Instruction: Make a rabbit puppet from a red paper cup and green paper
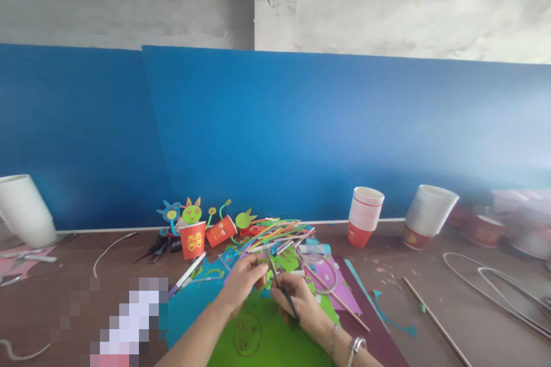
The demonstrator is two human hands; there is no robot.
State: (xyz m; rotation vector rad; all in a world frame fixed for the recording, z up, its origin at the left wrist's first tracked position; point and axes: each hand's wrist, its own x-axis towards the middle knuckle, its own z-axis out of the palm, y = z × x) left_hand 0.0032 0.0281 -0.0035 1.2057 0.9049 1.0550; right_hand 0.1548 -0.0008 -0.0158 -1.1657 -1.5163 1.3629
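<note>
My right hand (297, 298) is closed on the black handles of a pair of scissors (274, 268), whose blades point up and to the left. Close beside the blades, my left hand (249, 275) has its thumb and fingers pressed together; whatever they pinch is too small to make out. Below both hands lies a green paper sheet (262, 335) with a round face drawn on it in dark lines. A blue sheet (187, 312) shows to its left, partly under my left forearm.
Behind the hands are colourful sticks (275, 232) and a red cup (193, 241) with a green paper face. Stacked cups (365, 215) stand at the back right. A purple sheet (340, 287), a thin wooden stick (437, 321) and a looped cable (486, 287) lie to the right.
</note>
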